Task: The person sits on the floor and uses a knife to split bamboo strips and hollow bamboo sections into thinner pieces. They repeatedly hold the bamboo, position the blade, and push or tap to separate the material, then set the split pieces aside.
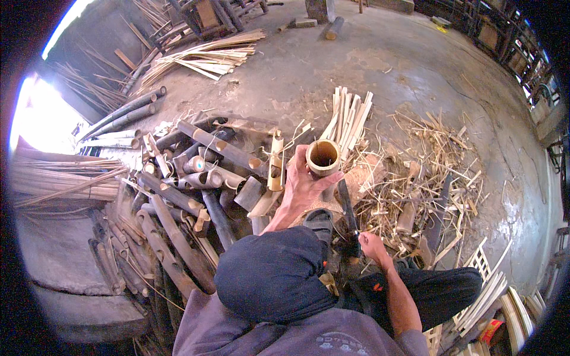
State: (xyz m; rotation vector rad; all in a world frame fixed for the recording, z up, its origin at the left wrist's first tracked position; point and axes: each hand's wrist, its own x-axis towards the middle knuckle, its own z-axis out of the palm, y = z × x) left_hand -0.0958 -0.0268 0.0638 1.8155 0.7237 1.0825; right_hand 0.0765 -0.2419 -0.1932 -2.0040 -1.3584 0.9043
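My left hand [295,184] is wrapped round a short bamboo tube [324,155], with the tube's round hollow end facing up. Just to its right, my right hand [374,247] is closed on a long dark-bladed knife [347,204]. The blade points away from me, its far end close below the tube, and the grip is mostly hidden by my fingers. Under the tube stands a pale, rough wooden block [363,178], partly covered by my left hand. Beyond it lies a bundle of pale split bamboo strips [350,118].
Cut bamboo pieces [219,148] lie heaped to my left, several with notches. Shavings [439,172] cover the floor to my right, with a dark saw-like blade [442,207] among them. More split strips [208,56] lie farther off. A woven lattice piece [480,261] sits at near right.
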